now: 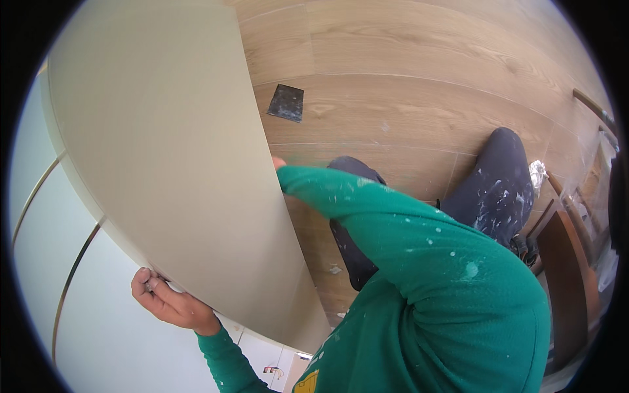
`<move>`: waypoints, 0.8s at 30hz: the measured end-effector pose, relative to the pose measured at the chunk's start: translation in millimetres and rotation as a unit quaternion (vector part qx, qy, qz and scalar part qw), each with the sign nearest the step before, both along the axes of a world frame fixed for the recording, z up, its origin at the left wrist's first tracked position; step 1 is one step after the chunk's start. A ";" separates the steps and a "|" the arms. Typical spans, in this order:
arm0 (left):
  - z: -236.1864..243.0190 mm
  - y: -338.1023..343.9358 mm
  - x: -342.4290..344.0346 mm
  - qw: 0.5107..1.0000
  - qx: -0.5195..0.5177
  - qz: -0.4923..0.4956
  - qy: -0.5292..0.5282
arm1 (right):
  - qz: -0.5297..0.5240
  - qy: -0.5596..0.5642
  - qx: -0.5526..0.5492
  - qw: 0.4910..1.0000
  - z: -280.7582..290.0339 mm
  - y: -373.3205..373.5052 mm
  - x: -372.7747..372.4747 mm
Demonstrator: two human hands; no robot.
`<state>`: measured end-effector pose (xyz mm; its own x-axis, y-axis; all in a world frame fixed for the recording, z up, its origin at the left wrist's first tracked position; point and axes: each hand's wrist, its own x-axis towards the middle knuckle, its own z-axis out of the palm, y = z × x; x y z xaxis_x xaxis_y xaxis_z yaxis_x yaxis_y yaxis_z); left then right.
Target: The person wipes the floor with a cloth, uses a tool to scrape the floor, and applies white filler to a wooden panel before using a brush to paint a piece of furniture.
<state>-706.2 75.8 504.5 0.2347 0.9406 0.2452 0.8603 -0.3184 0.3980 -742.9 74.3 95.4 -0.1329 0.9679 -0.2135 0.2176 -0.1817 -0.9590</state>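
A large, smooth beige panel point(177, 150) stands between my two arms, its broad top surface running from the upper left down to the lower middle. My left hand point(173, 302) is at the panel's left edge, fingers bent in toward the thumb and closed; a small greyish bit shows at the fingertips, too small to name. On the panel's other side, my right arm in a paint-specked green sleeve point(393, 216) reaches to the right edge. Only a sliver of my right hand point(279, 162) shows there; its fingers are hidden.
A dark square sheet point(286, 103) lies on the wood-look floor point(406, 111) right of the panel. My paint-spotted dark trouser legs point(491, 187) are bent over the floor. A brown board point(567, 281) and clear plastic point(606, 196) are at the right. White wall panels point(98, 288) with metallic strips stand left.
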 end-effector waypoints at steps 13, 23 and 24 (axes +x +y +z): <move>4.0 -0.4 -16.5 0.999 -0.005 -0.041 0.017 | -0.020 -0.157 -0.010 0.987 50.4 -97.5 31.6; -19.0 22.2 -41.8 0.988 0.071 -0.125 0.054 | 0.274 -0.154 -0.046 0.948 84.1 -161.1 -0.1; -22.1 25.4 -47.1 0.987 0.081 -0.127 0.049 | 0.210 -0.192 -0.069 0.956 93.0 -156.4 12.6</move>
<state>-753.4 101.3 482.4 0.4883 0.7986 0.3519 0.7763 -0.5817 0.2429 -730.3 -82.2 188.4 -0.3901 0.8054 -0.4463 0.6302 -0.1198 -0.7671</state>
